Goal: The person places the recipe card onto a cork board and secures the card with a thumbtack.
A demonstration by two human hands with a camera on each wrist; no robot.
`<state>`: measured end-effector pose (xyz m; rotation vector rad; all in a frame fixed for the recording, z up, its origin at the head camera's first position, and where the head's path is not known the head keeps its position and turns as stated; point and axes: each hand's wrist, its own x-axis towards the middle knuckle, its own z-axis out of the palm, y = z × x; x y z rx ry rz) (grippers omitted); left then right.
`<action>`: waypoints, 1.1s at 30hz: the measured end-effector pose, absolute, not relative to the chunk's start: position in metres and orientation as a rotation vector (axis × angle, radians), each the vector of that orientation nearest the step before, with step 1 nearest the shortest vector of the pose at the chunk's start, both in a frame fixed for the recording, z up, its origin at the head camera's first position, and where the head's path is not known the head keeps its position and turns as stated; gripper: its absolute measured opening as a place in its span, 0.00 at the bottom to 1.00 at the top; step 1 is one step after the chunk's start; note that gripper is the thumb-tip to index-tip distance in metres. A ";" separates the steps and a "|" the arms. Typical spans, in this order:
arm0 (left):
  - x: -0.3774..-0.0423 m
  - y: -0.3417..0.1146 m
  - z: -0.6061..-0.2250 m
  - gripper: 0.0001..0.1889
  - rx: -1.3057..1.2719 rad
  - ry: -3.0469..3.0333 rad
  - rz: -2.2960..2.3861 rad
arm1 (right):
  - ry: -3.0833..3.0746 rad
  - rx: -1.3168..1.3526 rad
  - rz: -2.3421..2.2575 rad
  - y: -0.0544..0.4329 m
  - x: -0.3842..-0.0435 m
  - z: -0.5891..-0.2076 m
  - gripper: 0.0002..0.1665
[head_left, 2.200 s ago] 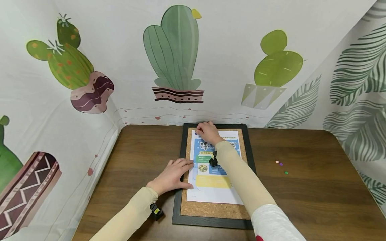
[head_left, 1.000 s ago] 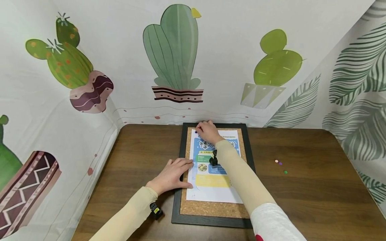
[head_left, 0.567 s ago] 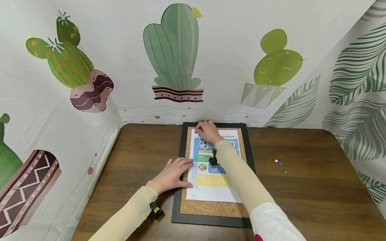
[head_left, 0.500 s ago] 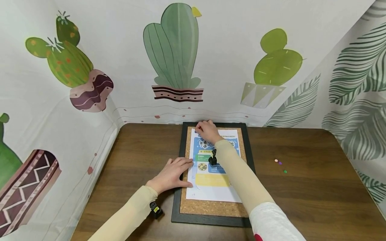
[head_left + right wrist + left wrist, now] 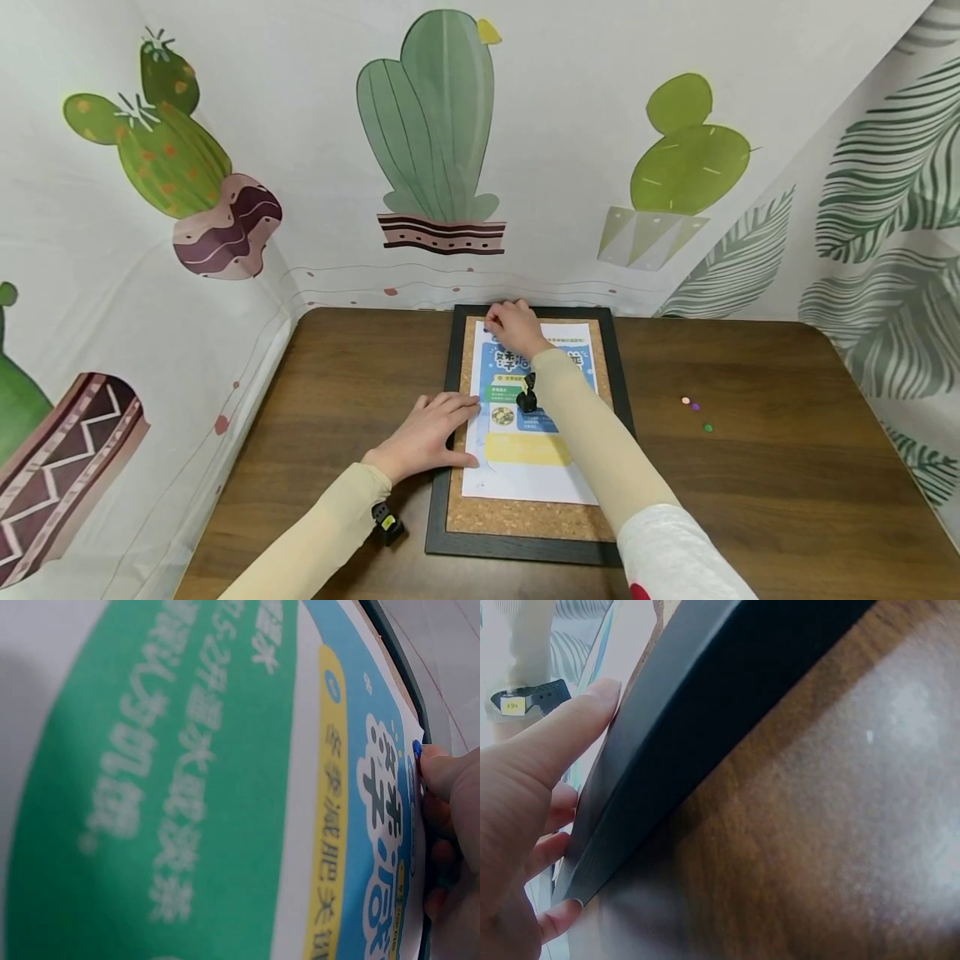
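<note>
A printed poster (image 5: 525, 483) lies on a cork board (image 5: 525, 521) with a black frame (image 5: 517, 546). At the poster's top left corner my right hand (image 5: 517, 327) pinches a blue thumbtack (image 5: 418, 748) against the paper; the thumb is at its head and the other fingers are curled. My left hand (image 5: 427, 433) rests across the frame's left side, its fingers extended and the fingertips on the poster's left edge. From the left wrist view, the thumb (image 5: 577, 724) lies along the paper's edge and the little finger touches the frame. The right forearm hides part of the poster's right side.
On the wooden table (image 5: 750, 517), right of the board, lie three small thumbtacks: a pale pink one (image 5: 686, 401), a purple one (image 5: 695, 407) and a green one (image 5: 708, 427). A cloth backdrop (image 5: 555, 167) printed with cacti and leaves hangs behind the table and along its left.
</note>
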<state>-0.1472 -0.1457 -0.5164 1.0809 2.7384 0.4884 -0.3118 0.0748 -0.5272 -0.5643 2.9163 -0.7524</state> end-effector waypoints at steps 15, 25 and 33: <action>-0.143 -0.145 -0.512 0.45 1.074 2.743 0.494 | 2.942 -0.561 -0.697 0.074 -0.309 -0.523 0.11; -0.145 -0.152 -0.510 0.47 1.081 2.670 0.522 | 2.835 -0.647 -0.873 0.088 -0.306 -0.517 0.09; -0.145 -0.153 -0.510 0.48 1.056 2.647 0.503 | 2.721 -0.756 -1.003 0.104 -0.305 -0.520 0.18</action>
